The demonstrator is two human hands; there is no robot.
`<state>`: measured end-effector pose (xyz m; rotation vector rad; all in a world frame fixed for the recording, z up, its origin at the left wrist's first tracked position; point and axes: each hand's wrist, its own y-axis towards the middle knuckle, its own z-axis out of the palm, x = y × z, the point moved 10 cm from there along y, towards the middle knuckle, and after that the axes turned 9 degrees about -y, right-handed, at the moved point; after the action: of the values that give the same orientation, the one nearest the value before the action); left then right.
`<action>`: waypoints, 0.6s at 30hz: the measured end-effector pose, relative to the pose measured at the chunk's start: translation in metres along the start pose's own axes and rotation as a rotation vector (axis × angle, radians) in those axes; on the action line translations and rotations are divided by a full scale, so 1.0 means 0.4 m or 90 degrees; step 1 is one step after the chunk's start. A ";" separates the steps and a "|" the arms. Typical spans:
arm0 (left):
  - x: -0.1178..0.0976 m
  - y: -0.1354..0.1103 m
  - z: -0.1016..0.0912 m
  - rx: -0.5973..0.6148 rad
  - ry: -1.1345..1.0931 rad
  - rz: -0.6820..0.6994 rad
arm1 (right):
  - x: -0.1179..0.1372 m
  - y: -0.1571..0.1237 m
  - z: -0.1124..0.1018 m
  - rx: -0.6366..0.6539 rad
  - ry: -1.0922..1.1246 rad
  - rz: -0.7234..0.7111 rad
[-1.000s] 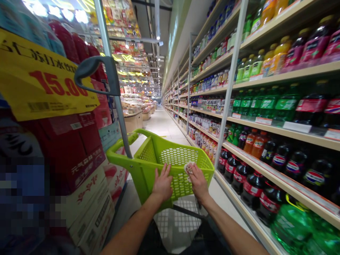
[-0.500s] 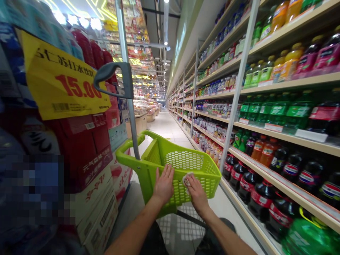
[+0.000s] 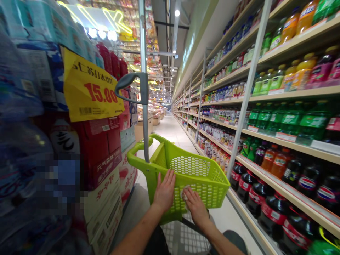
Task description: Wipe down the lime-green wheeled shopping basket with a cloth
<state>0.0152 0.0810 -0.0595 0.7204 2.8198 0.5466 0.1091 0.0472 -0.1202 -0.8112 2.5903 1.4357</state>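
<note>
A green plastic shopping basket cart (image 3: 221, 182) with perforated sides stands in front of me. Against its near side my left hand (image 3: 164, 194) lies flat, fingers stretched along the wall just below the rim. To the right of it, my right hand (image 3: 195, 205) presses a small crumpled white cloth (image 3: 183, 193) onto the perforated wall. Most of the cloth is hidden beneath the fingers. A metal pole (image 3: 145, 127) rises from the cart's left end, with a grey loop handle (image 3: 147, 89) on it.
Shelves (image 3: 281, 91) of bottled drinks line the right side. Stacked drink cartons (image 3: 102, 145) and a yellow price sign (image 3: 92, 88) stand close on the left. A tiled aisle (image 3: 175, 132) runs ahead between them.
The whole view has shifted, so the cart appears further right. My right hand and the cloth have slid down and left along the basket wall. My left hand stays flat on it.
</note>
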 end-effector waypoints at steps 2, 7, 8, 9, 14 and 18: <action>0.017 -0.018 -0.008 -0.007 0.013 -0.002 | 0.021 -0.010 0.006 0.014 0.003 -0.016; 0.051 -0.071 -0.015 -0.039 0.021 -0.026 | 0.003 0.106 -0.033 -0.019 -0.001 0.052; 0.057 -0.083 -0.014 -0.049 0.021 -0.035 | 0.004 0.116 -0.032 -0.022 0.001 0.055; 0.063 -0.095 -0.011 -0.057 0.020 -0.042 | 0.010 0.114 -0.026 -0.021 0.005 0.048; 0.113 -0.143 0.000 -0.077 0.005 -0.085 | 0.081 0.060 0.013 0.008 0.027 -0.025; 0.172 -0.169 -0.009 -0.089 0.001 -0.137 | 0.076 0.172 -0.032 -0.017 0.030 0.023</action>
<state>-0.0742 0.0589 -0.0885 0.3858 2.7791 0.6954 0.0524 0.0535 -0.0694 -0.8137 2.6394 1.4811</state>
